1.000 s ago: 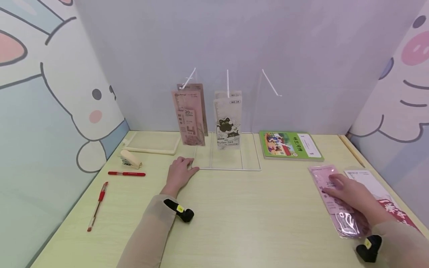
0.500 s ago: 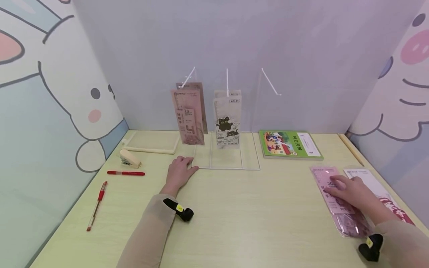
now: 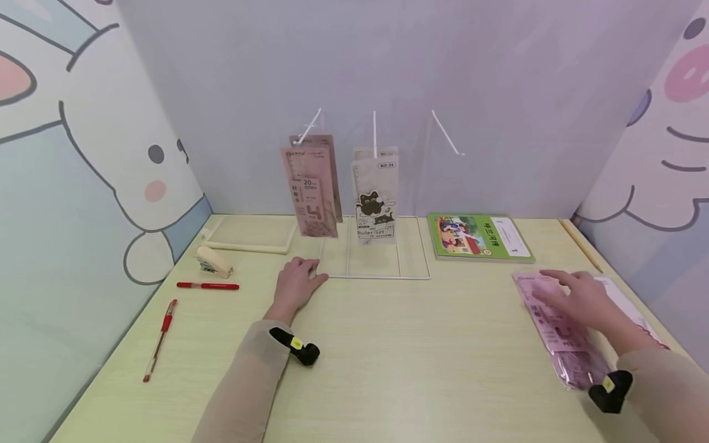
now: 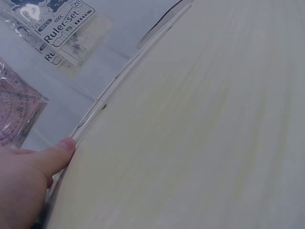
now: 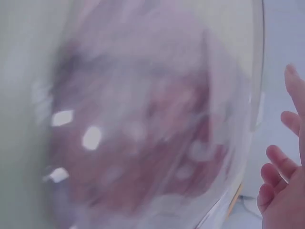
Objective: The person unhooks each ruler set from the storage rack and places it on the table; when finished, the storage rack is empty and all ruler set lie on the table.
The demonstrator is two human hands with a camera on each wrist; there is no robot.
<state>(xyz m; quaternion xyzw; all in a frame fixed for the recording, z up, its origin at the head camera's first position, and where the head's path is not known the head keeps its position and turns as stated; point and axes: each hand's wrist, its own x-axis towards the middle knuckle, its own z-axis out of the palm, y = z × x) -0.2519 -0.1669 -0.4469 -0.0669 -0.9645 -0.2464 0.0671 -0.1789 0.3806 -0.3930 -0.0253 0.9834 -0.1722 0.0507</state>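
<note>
Pale wood table [image 3: 399,363]: wire rack base [image 3: 376,271] set at centre-back; L of it stapler [image 3: 215,261], 2 red pens [image 3: 207,286]; R, green book [image 3: 479,238], pink pkt [image 3: 559,332].

A pale yellow wooden tabletop [image 3: 388,344] sits boxed by a plain lilac back wall [image 3: 388,74] and cartoon-painted side panels [image 3: 83,154].
</note>
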